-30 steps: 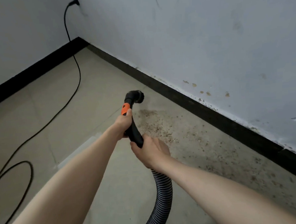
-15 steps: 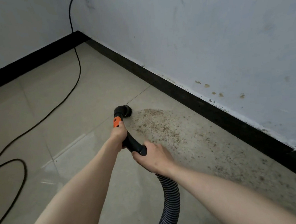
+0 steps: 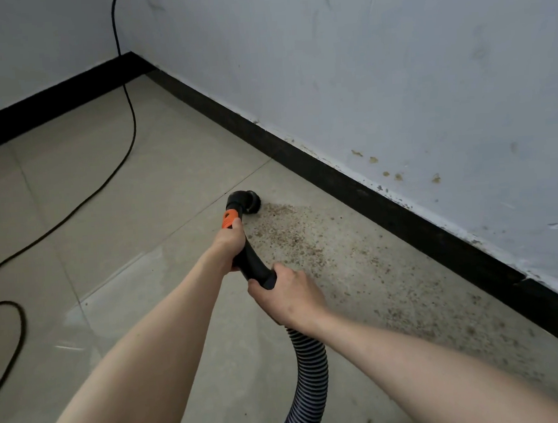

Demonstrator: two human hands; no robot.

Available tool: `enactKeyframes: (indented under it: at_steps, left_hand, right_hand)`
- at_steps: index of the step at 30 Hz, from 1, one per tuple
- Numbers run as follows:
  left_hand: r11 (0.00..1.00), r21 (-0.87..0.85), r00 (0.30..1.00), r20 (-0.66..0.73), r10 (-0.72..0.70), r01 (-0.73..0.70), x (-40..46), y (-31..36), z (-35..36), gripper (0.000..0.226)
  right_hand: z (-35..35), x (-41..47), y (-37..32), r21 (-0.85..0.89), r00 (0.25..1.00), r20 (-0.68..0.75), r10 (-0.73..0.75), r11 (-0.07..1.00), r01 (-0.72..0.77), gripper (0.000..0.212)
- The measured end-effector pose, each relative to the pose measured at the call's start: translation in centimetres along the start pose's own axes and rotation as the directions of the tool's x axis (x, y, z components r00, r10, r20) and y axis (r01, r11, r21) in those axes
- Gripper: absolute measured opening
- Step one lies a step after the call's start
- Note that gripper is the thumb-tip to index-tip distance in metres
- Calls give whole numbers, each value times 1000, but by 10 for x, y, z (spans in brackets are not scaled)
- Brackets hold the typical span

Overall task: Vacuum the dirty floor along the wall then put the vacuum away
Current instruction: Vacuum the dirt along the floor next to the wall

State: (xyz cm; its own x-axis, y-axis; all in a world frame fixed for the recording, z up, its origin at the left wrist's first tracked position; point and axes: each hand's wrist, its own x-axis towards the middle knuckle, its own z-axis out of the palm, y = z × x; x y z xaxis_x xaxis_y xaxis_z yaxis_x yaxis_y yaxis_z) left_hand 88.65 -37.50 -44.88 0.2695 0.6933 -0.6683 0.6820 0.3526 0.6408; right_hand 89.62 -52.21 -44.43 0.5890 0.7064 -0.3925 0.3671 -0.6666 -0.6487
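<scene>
I hold a black vacuum wand with an orange slider and a round brush nozzle at its tip. My left hand grips the wand just below the orange part. My right hand grips the lower end, where the ribbed grey hose joins and runs down out of view. The nozzle sits at the far left edge of a band of brown dirt specks spread over the tiled floor along the wall. The vacuum body is out of sight.
A black skirting board runs along the pale, stained wall on the right and meets another wall at the far corner. A black power cord hangs down the wall, crosses the floor tiles and loops at the left.
The nozzle has come down from above the floor to the near-left edge of the dirt patch. Both hands kept their grip, and my view shifted so the corner sits higher.
</scene>
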Motion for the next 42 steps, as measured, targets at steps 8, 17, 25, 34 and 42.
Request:
enactKeyframes:
  at_steps: [8, 17, 25, 34, 42]
  left_hand:
    - [994, 98, 998, 15, 55, -56, 6, 20, 15, 45]
    - [988, 136, 997, 20, 76, -78, 12, 28, 21, 41]
    - [994, 98, 998, 47, 46, -50, 2, 18, 17, 42]
    - [997, 73, 999, 37, 25, -27, -15, 7, 12, 44]
    - [987, 135, 993, 93, 77, -90, -23, 5, 27, 37]
  right_hand:
    - [-7, 13, 3, 82, 999, -24, 25, 996, -23, 41]
    - [-10, 22, 6, 115, 999, -39, 38, 993, -34, 39]
    - [-18, 7, 9, 121, 1000, 11, 5, 993, -6, 34]
    - [-21, -9, 9, 92, 999, 47, -10, 996, 6, 36]
    - [-20, -29, 15, 99, 998, 3, 56, 994, -56, 36]
